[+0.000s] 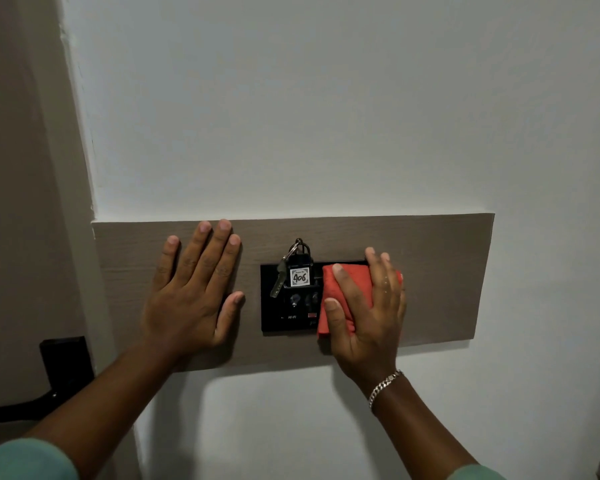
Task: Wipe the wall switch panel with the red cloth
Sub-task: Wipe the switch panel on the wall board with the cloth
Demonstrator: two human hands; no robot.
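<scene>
A black wall switch panel (274,320) is set in a brown wooden board (440,271) on a white wall. A key tag marked 406 (299,277) with keys hangs in the panel's upper middle. My right hand (364,317) presses a folded red cloth (349,284) flat against the right half of the panel, hiding that part. My left hand (194,289) lies flat and open on the board, just left of the panel, touching nothing else.
A black door handle and its plate (66,365) stick out at the lower left on a beige door (21,202). White wall (326,98) fills the area above and below the board.
</scene>
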